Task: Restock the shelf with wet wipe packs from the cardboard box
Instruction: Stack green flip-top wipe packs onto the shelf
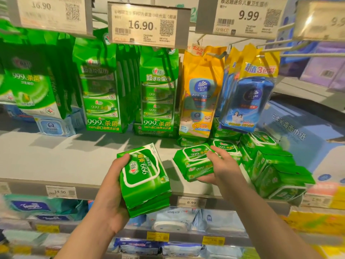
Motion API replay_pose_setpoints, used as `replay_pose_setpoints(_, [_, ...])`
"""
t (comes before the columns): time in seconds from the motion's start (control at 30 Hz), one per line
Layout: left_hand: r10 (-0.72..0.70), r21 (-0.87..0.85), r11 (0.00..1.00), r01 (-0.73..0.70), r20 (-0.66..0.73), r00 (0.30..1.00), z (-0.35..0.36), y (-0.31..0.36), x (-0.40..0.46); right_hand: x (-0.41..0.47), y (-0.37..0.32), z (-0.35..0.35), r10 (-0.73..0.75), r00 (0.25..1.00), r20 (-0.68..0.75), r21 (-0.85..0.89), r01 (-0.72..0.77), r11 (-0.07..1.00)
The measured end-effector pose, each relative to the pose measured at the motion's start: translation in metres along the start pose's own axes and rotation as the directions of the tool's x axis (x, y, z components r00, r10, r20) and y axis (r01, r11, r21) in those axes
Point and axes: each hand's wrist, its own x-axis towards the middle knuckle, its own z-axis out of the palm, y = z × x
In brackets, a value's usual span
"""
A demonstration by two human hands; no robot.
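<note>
Mid-restock: your left hand (pixel 112 186) grips a green pack stack (pixel 144 179) over the shelf (pixel 56 156); right hand (pixel 217 166) grasps packs (pixel 194 162) beside shelved ones (pixel 270 169). Box unseen; approx. half the shelf bare.

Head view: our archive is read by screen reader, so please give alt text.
Both hands hold green wipe packs at a white shelf: the left hand grips a small stack, the right hand another beside a pile. Bagged packs hang above under price tags.
</note>
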Motion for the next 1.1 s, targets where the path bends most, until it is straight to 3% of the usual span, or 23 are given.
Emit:
replay_pose_setpoints(0.07, [-0.002,-0.002,1.0,0.002,0.002,1.0,0.001,-0.001,0.001,0.009,0.007,0.001,0.004,1.0,0.014,-0.096,-0.003,0.995])
replay_pose_setpoints(0.13, [-0.004,-0.006,1.0,0.004,-0.002,1.0,0.001,-0.001,0.001,0.012,0.013,-0.002,-0.054,0.998,0.039,-0.38,0.065,0.923])
replay_pose_setpoints(0.2, [-0.002,-0.008,1.0,0.002,-0.011,1.0,0.0,-0.001,0.001,0.01,0.019,-0.006,-0.17,0.984,0.057,-0.773,0.151,0.616])
replay_pose_setpoints(0.23, [0.0,-0.007,1.0,0.0,-0.014,1.0,0.0,-0.001,0.001,0.007,0.022,-0.007,-0.244,0.967,0.076,-0.877,0.182,0.445])
replay_pose_setpoints(0.3, [0.005,-0.006,1.0,-0.005,-0.019,1.0,0.0,0.0,0.002,0.007,0.029,-0.007,-0.389,0.902,0.189,-0.936,0.285,0.205])
replay_pose_setpoints(0.37, [0.006,-0.003,1.0,-0.006,-0.022,1.0,0.0,0.0,0.002,0.014,0.039,-0.006,-0.478,0.822,0.309,-0.917,0.391,0.079])
replay_pose_setpoints(0.5, [0.004,0.01,1.0,-0.003,-0.019,1.0,0.001,0.0,0.003,0.034,0.044,0.005,-0.573,0.751,0.328,-0.912,0.41,0.016])
replay_pose_setpoints(0.67, [-0.005,0.034,0.999,0.005,-0.012,1.0,0.003,-0.001,0.003,0.055,0.025,0.021,-0.435,0.842,0.32,-0.942,0.331,-0.052])
replay_pose_setpoints(0.93, [-0.016,0.068,0.998,0.016,0.007,1.0,0.003,-0.002,0.006,0.079,0.023,0.023,-0.435,0.864,0.254,-0.96,0.279,-0.006])
replay_pose_setpoints(1.1, [-0.028,0.069,0.997,0.027,0.01,1.0,0.003,-0.003,0.007,0.087,0.021,0.02,-0.444,0.869,0.217,-0.974,0.222,-0.043])
